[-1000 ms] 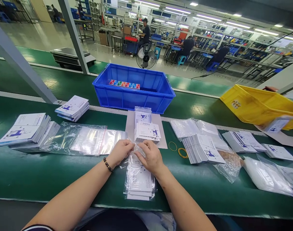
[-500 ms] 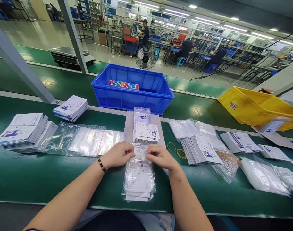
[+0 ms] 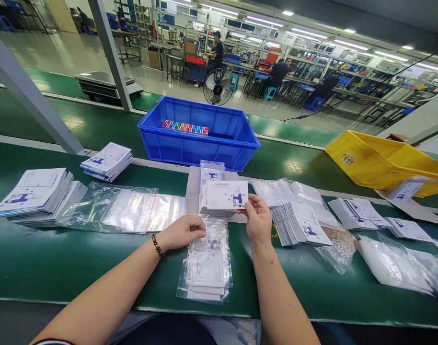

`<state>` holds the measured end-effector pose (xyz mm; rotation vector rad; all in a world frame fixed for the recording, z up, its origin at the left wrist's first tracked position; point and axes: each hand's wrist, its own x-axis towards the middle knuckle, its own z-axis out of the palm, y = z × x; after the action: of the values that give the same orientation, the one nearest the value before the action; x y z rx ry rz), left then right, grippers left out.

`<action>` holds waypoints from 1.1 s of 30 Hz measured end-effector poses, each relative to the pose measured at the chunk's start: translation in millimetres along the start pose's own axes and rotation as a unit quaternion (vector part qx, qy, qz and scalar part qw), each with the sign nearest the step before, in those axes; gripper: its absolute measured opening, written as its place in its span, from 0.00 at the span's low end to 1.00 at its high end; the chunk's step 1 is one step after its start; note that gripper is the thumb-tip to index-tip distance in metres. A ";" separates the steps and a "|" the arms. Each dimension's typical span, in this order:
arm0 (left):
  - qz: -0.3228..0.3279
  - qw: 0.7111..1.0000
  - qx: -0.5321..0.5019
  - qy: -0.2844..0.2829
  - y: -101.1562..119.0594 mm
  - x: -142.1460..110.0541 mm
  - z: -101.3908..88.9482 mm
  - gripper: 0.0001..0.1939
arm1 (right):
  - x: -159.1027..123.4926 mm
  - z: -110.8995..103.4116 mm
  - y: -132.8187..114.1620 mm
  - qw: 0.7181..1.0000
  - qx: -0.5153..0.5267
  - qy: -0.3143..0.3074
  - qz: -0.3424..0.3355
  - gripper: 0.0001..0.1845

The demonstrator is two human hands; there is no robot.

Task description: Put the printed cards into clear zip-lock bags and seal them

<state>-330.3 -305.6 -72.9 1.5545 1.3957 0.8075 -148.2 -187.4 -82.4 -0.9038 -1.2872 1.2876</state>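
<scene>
My right hand (image 3: 258,218) pinches the right edge of a white printed booklet (image 3: 224,195), thumb and fingers closed on it. The booklet is lifted at a slight tilt over a stack of like booklets (image 3: 213,212). My left hand (image 3: 185,232) is closed at the upper left edge of a clear plastic bag (image 3: 209,258), thumb against the curled fingers; the exact grip is partly hidden. Under and in the clear bags, more printed booklets show, lying in an overlapping pile. Another bagged booklet (image 3: 212,173) lies behind the stack, on a grey board (image 3: 193,189).
A blue bin (image 3: 197,148) holding a colourful strip stands behind the stack. To the left lie booklet piles (image 3: 35,191) and empty clear bags (image 3: 129,211). On the right are banded booklets (image 3: 301,225), more bags (image 3: 391,263) and a tilted yellow bin (image 3: 384,158).
My right hand has moved from the bag up and right to the stack and taken hold of a booklet. My left hand stays by the bag's top edge, shifted slightly right.
</scene>
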 end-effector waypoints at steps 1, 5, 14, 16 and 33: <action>0.002 1.000 -0.015 0.006 -0.8 0.2 -0.4 0.07 | -1.7 -1.7 -2.5 1.000 -0.003 -0.024 0.006 0.12; 0.009 0.997 -0.075 0.026 -2.8 0.6 -0.3 0.08 | -5.7 -6.4 -7.5 0.990 -0.057 -0.127 0.032 0.08; 0.019 0.982 -0.138 0.131 3.8 1.1 15.7 0.11 | -19.6 9.3 -19.7 0.850 -0.169 -0.495 0.055 0.11; -0.005 0.976 -0.178 0.123 4.2 0.9 16.7 0.10 | -21.6 11.0 -18.5 0.844 -0.162 -0.505 0.084 0.11; -0.081 0.976 -0.141 0.142 4.3 2.9 17.1 0.07 | -30.5 23.9 -11.3 0.919 -0.207 -0.333 0.047 0.06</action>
<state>-312.7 -305.8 -76.3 1.1239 1.5115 1.1063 -164.8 -222.9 -73.0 -0.8447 -2.1341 1.4922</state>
